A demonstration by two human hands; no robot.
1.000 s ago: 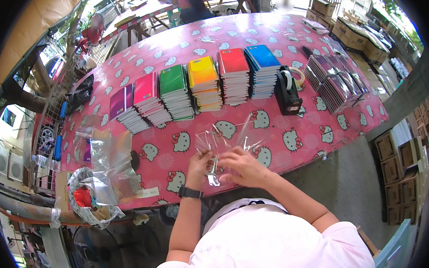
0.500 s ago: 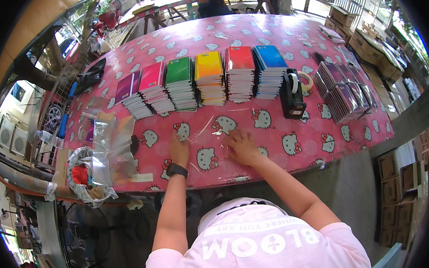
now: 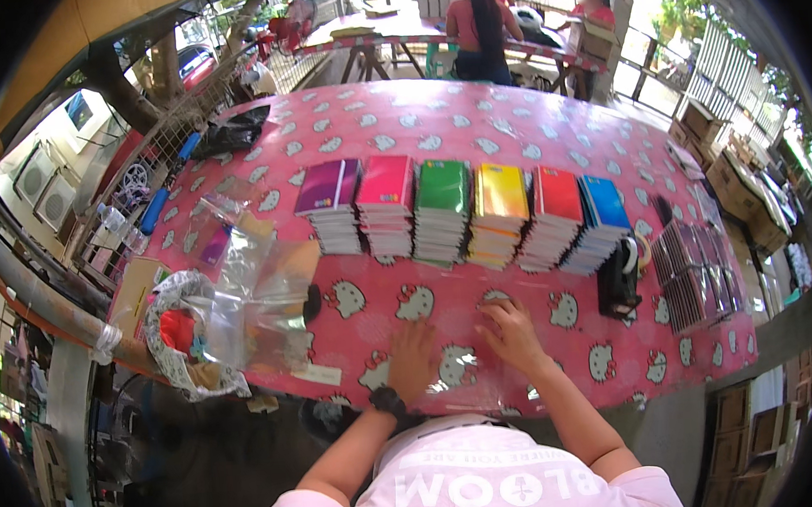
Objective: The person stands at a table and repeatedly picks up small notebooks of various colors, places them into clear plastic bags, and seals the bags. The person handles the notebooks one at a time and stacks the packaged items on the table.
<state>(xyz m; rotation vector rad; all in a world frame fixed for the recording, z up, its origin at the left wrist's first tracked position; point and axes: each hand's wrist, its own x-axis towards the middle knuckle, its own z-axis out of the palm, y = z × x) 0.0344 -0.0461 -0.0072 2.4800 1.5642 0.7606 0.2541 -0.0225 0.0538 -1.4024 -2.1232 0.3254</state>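
Observation:
My left hand [image 3: 412,353] and my right hand [image 3: 511,333] lie flat, fingers spread, on a clear plastic sleeve [image 3: 462,363] spread on the pink patterned tablecloth [image 3: 472,119] near the table's front edge. A dark watch sits on my left wrist. Beyond my hands runs a row of notebook stacks: purple [image 3: 328,191], pink [image 3: 385,188], green [image 3: 443,195], yellow [image 3: 502,196], red [image 3: 557,200] and blue [image 3: 603,204].
A black tape dispenser [image 3: 619,279] stands right of my right hand, with a fanned row of dark booklets [image 3: 700,268] beyond it. A heap of clear plastic bags [image 3: 264,290] and a lined bin [image 3: 180,334] lie at the left. People sit at a far table.
My hands have gone from holding the clear sleeve up near my chest to pressing it flat on the tablecloth. My head has tilted up, showing more of the far table.

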